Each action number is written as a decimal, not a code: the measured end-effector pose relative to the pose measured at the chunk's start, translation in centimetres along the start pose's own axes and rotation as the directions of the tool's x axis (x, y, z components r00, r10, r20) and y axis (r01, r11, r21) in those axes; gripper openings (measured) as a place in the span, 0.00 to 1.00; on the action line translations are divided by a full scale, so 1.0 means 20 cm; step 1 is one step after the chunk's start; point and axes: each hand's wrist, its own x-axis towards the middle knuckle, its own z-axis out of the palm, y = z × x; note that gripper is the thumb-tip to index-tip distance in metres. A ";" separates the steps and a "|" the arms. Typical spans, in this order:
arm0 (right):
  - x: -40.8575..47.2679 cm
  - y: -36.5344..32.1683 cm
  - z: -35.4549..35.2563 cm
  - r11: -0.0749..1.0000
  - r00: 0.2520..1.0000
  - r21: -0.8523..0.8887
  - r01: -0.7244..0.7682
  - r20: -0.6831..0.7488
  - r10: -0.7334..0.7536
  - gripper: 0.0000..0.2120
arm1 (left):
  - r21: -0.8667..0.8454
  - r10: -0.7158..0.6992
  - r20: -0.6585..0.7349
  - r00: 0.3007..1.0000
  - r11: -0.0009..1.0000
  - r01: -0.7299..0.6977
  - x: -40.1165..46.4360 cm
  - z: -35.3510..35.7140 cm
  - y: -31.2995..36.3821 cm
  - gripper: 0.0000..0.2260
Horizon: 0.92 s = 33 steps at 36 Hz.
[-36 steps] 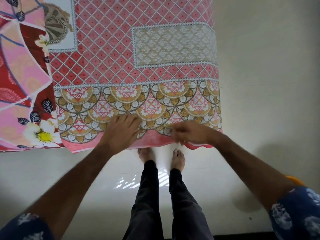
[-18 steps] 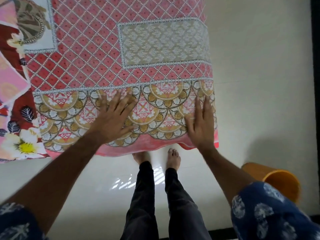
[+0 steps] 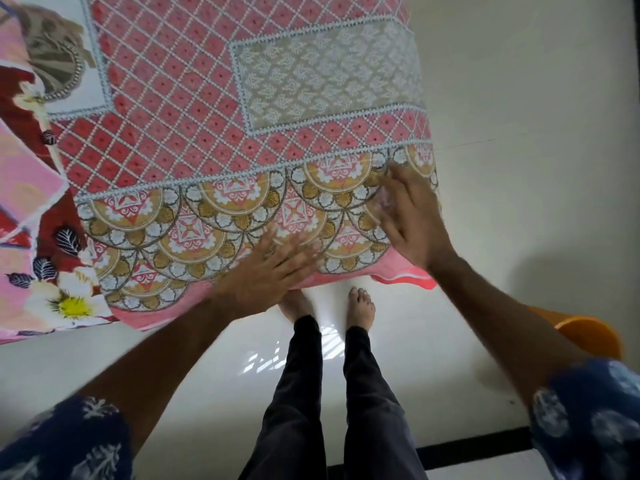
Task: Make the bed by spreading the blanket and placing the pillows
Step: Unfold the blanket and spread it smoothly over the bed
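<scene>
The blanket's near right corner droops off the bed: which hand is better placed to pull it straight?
Probably the right hand: it lies flat on the blanket just above that drooping corner, while the left hand rests nearer the middle.

A single head-worn camera gives the only view, so nothing is shared with a second one. It looks steeply down from above the person's own body: the legs and bare feet [image 3: 360, 306] stand at the lower centre, seen almost end-on. The lens faces forward over the near edge of the bed, where the blanket [image 3: 214, 140] fills the upper left and centre. The wide angle bends straight lines toward the borders and spreads both forearms out from the bottom corners. The left hand [image 3: 266, 271] and right hand [image 3: 412, 220] sit close, blurred. Pale floor [image 3: 519, 168] fills the right side.
</scene>
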 end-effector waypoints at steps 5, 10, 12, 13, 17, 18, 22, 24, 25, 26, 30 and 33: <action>0.45 -0.15 0.10 0.985 0.991 -0.159 0.069 0.124 -0.050 0.30 | 0.004 0.202 0.073 0.977 0.979 -0.203 -0.17 0.02 0.01 0.35; 0.60 -0.26 0.21 0.930 0.971 -0.347 0.124 0.235 -0.042 0.36 | 0.055 0.228 -0.001 0.974 0.972 -0.227 -0.37 0.01 -0.09 0.30; 0.51 -0.31 0.24 0.903 0.953 -0.380 0.201 0.289 -0.090 0.38 | 0.063 0.013 -0.064 0.998 0.998 -0.009 -0.42 -0.01 -0.19 0.27; 0.44 -0.34 0.26 0.888 0.934 -0.376 0.266 0.328 -0.140 0.39 | 0.030 -0.124 -0.083 0.989 0.991 0.127 -0.43 -0.02 -0.24 0.26; 0.11 -0.43 0.30 0.780 0.805 -0.338 0.527 0.493 -0.330 0.42 | -0.148 -0.598 0.061 0.799 0.786 0.600 -0.55 -0.01 -0.40 0.30; 0.03 -0.45 0.31 0.759 0.770 -0.317 0.570 0.529 -0.358 0.43 | -0.154 -0.638 0.096 0.764 0.749 0.644 -0.58 0.01 -0.41 0.31; -0.22 -0.52 0.35 0.731 0.685 -0.216 0.647 0.586 -0.433 0.43 | -0.172 -0.675 0.109 0.729 0.710 0.683 -0.63 0.05 -0.36 0.33; -0.25 -0.55 0.34 0.743 0.687 -0.205 0.637 0.589 -0.426 0.43 | -0.155 -0.697 0.109 0.709 0.692 0.705 -0.64 0.06 -0.31 0.35; -0.25 -0.57 0.33 0.752 0.692 -0.206 0.627 0.592 -0.414 0.42 | -0.149 -0.704 0.113 0.701 0.686 0.712 -0.64 0.07 -0.29 0.36; -0.25 -0.58 0.32 0.758 0.694 -0.205 0.619 0.595 -0.406 0.42 | -0.145 -0.705 0.116 0.700 0.685 0.714 -0.65 0.07 -0.27 0.38; -0.23 -0.59 0.27 0.751 0.670 -0.186 0.634 0.616 -0.413 0.40 | -0.099 -0.654 0.118 0.748 0.741 0.664 -0.66 0.05 -0.18 0.39; -0.20 -0.58 0.24 0.732 0.632 -0.160 0.663 0.643 -0.432 0.38 | -0.041 -0.525 0.136 0.840 0.844 0.535 -0.67 0.01 -0.11 0.38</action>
